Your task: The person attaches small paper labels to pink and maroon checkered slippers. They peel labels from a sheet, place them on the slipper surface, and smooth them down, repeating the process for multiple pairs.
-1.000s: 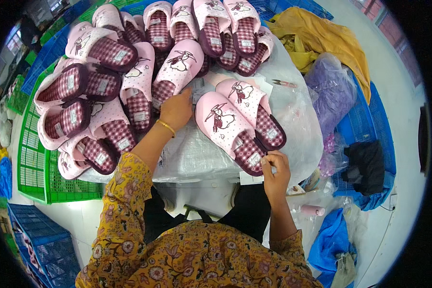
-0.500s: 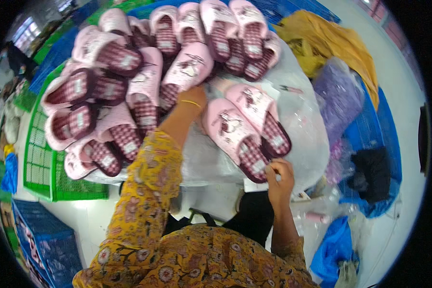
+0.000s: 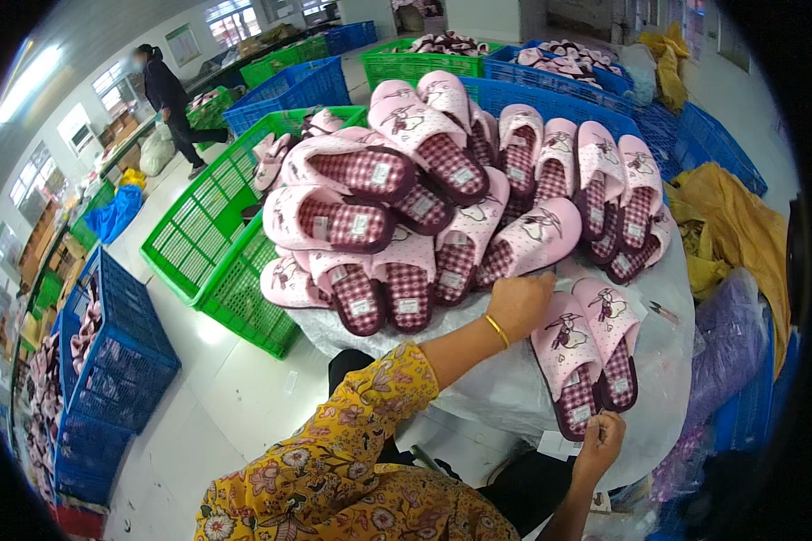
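A pair of pink slippers with dark checked insoles lies toes away from me on the plastic-covered round table: a left slipper and a right slipper. My left hand, with a yellow bangle on its wrist, is closed beside the left slipper's toe, by the heaped slippers. What its fingers hold, if anything, is hidden. My right hand is pinched at the left slipper's heel, and I cannot make out what is between its fingertips. A heap of matching slippers covers the table's far and left side.
Small snips lie right of the pair, and a white card sits at the near edge. Green crates and a blue crate stand left. Purple plastic bags and yellow sacking flank the right. A person walks far left.
The view has swung left and upward, bringing in more of the room and the walking person. The left hand is closer to the pair's toes; the right hand stays at the heel.
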The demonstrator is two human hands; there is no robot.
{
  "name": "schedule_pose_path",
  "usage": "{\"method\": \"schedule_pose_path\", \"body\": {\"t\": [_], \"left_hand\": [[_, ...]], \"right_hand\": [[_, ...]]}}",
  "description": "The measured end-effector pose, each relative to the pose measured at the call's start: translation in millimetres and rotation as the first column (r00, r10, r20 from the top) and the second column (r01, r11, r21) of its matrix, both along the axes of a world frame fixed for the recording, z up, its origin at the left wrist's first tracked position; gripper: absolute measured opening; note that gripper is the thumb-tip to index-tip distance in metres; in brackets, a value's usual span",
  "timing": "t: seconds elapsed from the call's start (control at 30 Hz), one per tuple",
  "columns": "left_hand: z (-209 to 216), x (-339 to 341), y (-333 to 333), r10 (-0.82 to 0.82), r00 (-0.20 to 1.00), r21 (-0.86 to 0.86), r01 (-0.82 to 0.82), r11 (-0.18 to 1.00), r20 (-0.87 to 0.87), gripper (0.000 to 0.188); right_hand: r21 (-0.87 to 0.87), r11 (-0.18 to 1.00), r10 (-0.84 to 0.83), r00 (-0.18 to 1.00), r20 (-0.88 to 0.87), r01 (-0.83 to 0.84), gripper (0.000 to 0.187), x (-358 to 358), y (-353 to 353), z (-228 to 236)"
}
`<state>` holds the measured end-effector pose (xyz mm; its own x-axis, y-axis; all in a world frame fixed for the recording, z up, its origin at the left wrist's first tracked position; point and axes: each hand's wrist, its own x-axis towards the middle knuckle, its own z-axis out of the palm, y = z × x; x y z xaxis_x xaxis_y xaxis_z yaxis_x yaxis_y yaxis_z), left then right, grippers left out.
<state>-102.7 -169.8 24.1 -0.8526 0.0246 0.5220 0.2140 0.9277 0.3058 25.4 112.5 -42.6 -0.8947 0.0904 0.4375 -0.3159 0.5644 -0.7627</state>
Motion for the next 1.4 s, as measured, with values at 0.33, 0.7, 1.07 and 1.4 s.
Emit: {"method": "schedule_pose_path", "body": {"t": [0.33,0.7,1.07,1.4], "left_hand": [[24.0,54.0,-0.7,0.065,0.92,-0.387,0.098,0.917,0.387,0.017],[30.0,27.8,-25.7,-0.127,0.688,-0.122,0.302,0.946,0.714,0.061],[-40.5,36.8,-55.5,-0.283,0.867,0.239,0.197,0.951,0.411,0.058],[-37.7,35.5,-60.5,-0.444,0.773,0.761,-0.077,0.644,0.453,0.036]], "right_hand": [[0.065,0.998,0.019,0.994,-0.104,-0.013,0.009,-7.1,15.3,-19.7],[-0.038,0.999,-0.032,0.999,-0.033,0.031,0.01,-2.2,-6.4,15.1],[-0.064,0.997,-0.04,0.999,-0.01,0.039,0.01,-1.5,-7.2,7.9],[-0.043,0.998,-0.04,0.999,0.002,0.04,0.01,-2.5,-5.8,7.7]]}}
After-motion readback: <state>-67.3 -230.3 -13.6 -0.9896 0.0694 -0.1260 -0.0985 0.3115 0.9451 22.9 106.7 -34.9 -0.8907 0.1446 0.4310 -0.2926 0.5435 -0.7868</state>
